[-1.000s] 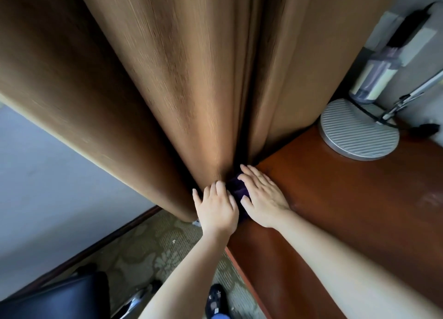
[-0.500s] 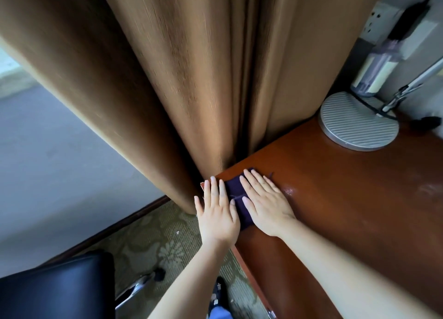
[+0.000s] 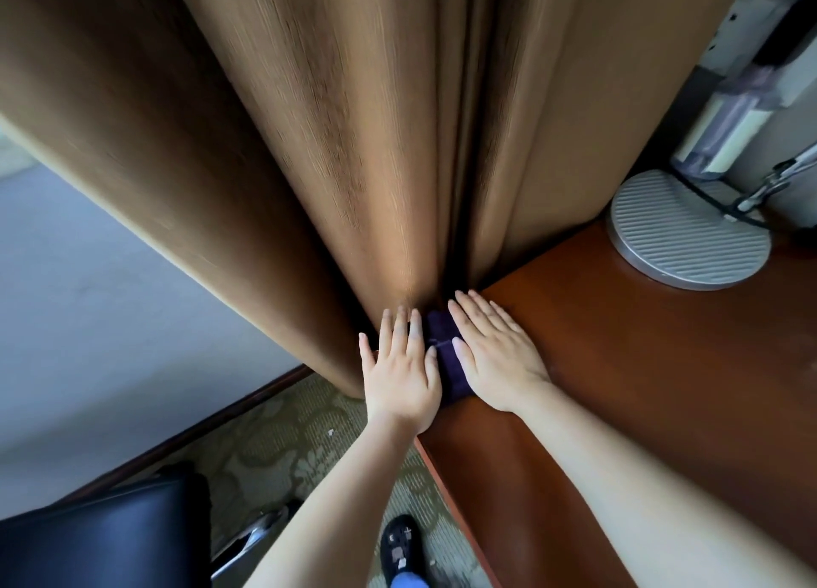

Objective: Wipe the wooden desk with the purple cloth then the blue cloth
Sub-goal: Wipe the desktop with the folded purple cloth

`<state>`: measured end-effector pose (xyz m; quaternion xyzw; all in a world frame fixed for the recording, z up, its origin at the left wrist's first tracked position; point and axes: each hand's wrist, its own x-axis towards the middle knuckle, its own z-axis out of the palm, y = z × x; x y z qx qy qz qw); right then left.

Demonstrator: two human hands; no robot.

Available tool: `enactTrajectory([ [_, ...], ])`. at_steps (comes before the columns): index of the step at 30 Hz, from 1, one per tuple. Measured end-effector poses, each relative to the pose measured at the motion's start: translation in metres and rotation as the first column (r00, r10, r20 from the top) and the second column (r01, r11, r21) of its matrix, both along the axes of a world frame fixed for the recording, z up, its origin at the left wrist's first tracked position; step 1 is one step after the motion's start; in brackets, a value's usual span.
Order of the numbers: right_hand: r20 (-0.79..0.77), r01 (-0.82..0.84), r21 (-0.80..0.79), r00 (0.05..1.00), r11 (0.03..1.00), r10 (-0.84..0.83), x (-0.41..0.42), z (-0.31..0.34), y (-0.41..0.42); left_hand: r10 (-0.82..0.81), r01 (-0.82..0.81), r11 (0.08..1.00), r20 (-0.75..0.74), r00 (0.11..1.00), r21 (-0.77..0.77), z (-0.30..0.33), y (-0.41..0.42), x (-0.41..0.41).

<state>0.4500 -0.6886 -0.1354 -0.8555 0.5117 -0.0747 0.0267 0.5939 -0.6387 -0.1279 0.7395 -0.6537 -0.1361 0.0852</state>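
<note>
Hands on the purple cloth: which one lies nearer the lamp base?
The right hand, flat on the purple cloth beside the left hand, lies on the side toward the ribbed grey lamp base.

We look from head height, forward and steeply down, close over the wooden desk (image 3: 619, 366) corner where it meets the curtain (image 3: 353, 145).
</note>
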Motion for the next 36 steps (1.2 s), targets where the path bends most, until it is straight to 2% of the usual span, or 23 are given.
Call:
enactTrajectory([
  [3, -0.001, 0.009, 0.017, 1.0, 1.0, -0.009, -0.004, 0.0, 0.009, 0.01, -0.01, 1.0, 0.002, 1.0, -0.015, -0.001, 0.011, -0.004],
  [7, 0.063, 0.046, 0.14, 0.996, 0.989, -0.056, -0.012, -0.021, 0.03, 0.02, -0.02, 0.999, 0.009, 1.0, -0.038, -0.004, 0.036, -0.015],
  [15, 0.056, 0.058, 0.147, 0.996, 0.988, -0.067, -0.019, -0.027, 0.039, -0.03, 0.035, 0.994, 0.048, 0.998, -0.105, -0.002, 0.044, -0.019],
  [23, 0.023, 0.052, 0.09, 0.998, 0.995, -0.054, -0.011, -0.02, -0.002, -0.062, 0.07, 0.99, 0.064, 0.996, -0.121, -0.006, -0.002, -0.009],
  [26, -0.041, 0.028, -0.02, 0.999, 0.999, -0.029, -0.011, -0.007, -0.002, -0.06, 0.066, 0.991, 0.06, 0.996, -0.117, -0.007, -0.008, -0.008],
  [31, -0.08, 0.056, -0.057, 0.995, 0.997, -0.06, -0.008, -0.001, 0.01, -0.054, 0.058, 0.993, 0.035, 0.998, -0.104, -0.002, 0.005, -0.009],
  [36, -0.088, 0.057, -0.047, 0.994, 0.997, -0.061, -0.002, 0.0, 0.045, -0.026, 0.031, 0.997, 0.083, 0.996, -0.066, -0.004, 0.038, -0.007],
])
